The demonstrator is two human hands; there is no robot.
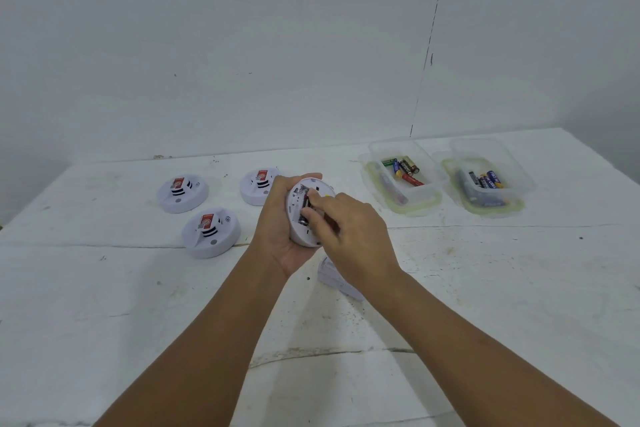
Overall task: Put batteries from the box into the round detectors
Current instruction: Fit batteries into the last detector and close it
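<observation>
Centre of frame: fingers [313, 208] of the right hand [353, 236] press into the open battery bay of a round detector [301, 215]; what they pinch, apparently a battery, is blurred. The left hand [280, 218] grips this detector, tilted, above the counter [485, 288]. Left of centre, 3 detectors [182, 193] lie on the counter. Upper right, 2 clear boxes [401, 177] hold batteries [405, 168]. A white cover [337, 279] lies beneath the right wrist.
</observation>
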